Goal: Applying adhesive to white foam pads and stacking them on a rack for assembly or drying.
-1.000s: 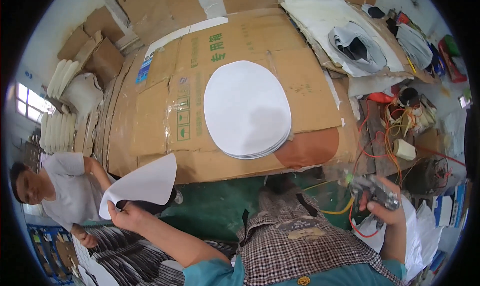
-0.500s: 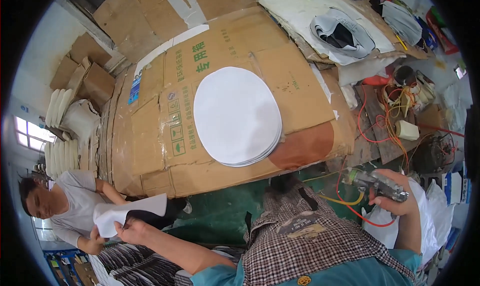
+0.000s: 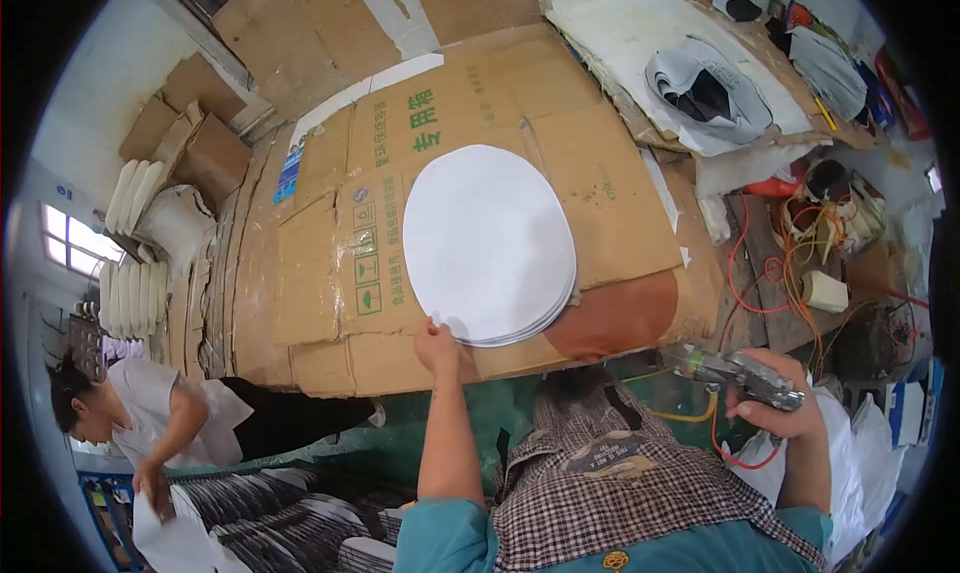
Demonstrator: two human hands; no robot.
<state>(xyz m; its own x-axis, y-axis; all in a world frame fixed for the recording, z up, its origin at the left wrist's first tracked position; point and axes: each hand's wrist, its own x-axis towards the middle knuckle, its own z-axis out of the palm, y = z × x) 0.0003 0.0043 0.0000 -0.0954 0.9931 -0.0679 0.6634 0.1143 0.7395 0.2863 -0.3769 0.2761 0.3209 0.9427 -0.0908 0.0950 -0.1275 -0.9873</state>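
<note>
On the cardboard lies a stack of white oval sheets (image 3: 490, 238), their edges slightly fanned at the near side. My left hand (image 3: 437, 351) is at the stack's near left edge, its fingers closed on the rim of a sheet; how many layers they pinch I cannot tell. In my right hand (image 3: 775, 398) is a spray gun (image 3: 735, 373), held over the floor near the table's near right corner with its nozzle toward the left. A yellow hose (image 3: 685, 413) and a red hose (image 3: 725, 453) run from it.
A co-worker (image 3: 165, 408) bends at the lower left, holding a white sheet (image 3: 175, 533) over rows of black and white pieces (image 3: 290, 503). A rolled grey-white piece (image 3: 710, 98) lies at the far right. Tangled hoses (image 3: 790, 243) hang beside the cardboard-covered table (image 3: 320, 363).
My left hand has let go of a white sheet, now with the co-worker, and moved right to the stack. The co-worker has bent down. My right hand still holds the spray gun.
</note>
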